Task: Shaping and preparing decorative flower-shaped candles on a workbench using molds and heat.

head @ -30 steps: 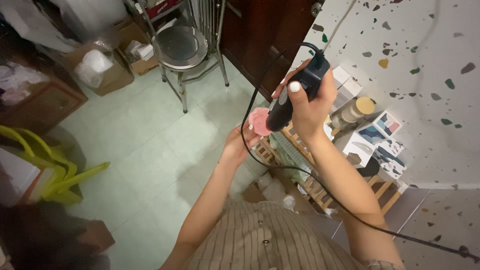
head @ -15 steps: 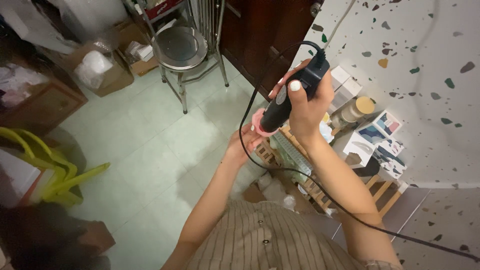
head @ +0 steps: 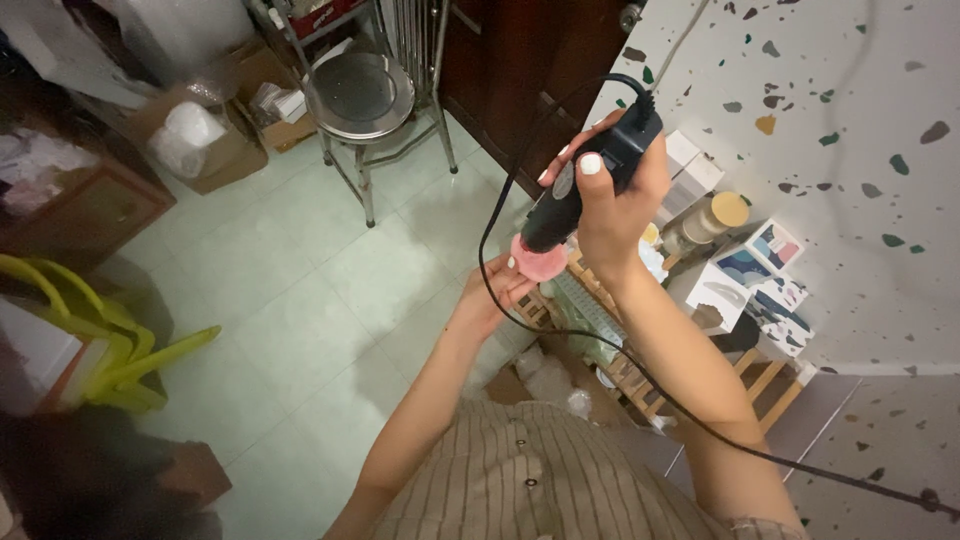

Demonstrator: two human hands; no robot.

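**Corded Rotary Tool Applied to a Pink Round Piece**

The right hand (head: 612,200) is wrapped firmly around a black corded rotary tool (head: 585,185), thumb laid along its upper side. The tool body is a smooth, matte, tapered cylinder, angled down and to the left. Its tip meets a small pink round piece (head: 538,262), which appears soft-edged and disc-like; its surface detail is too small to tell. The left hand (head: 492,292) holds this piece from below, fingers curled up around it.

A thin black cord (head: 495,250) leaves the rear of the tool, loops down in front of the left wrist, crosses under the right forearm and runs off to the lower right.

Beneath the hands lies a pale green tiled floor (head: 290,300). Just right of them stands a slatted wooden rack (head: 620,370), with small white boxes (head: 745,275) and a cork-lidded jar (head: 712,218) beside it. The wall (head: 830,120) is white terrazzo with coloured chips. Farther off stand a round metal stool (head: 358,95), open cardboard boxes (head: 215,150) and a yellow plastic chair (head: 90,340).
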